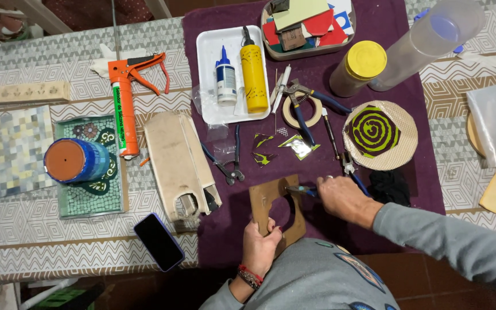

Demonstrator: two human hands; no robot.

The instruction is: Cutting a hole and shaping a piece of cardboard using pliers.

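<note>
My left hand [260, 248] grips the lower edge of a brown wooden cut-out board [262, 202] with a round notch, flat on the purple cloth [374, 23]. My right hand [343, 198] holds a blue-handled tool [299, 190] whose tip reaches over the board's right side. Small green and black tile shards [262, 141] lie just above the board. A round piece with a green spiral mosaic [379, 134] sits to the upper right.
White tray [209, 69] with a glue bottle and a yellow bottle at the back. Blue pliers [305, 103] on a tape roll, black nippers [228, 166], an orange caulking gun [126, 97], a phone [158, 241], a wooden form [179, 163], a blue-wrapped pot [76, 161] on a mosaic panel.
</note>
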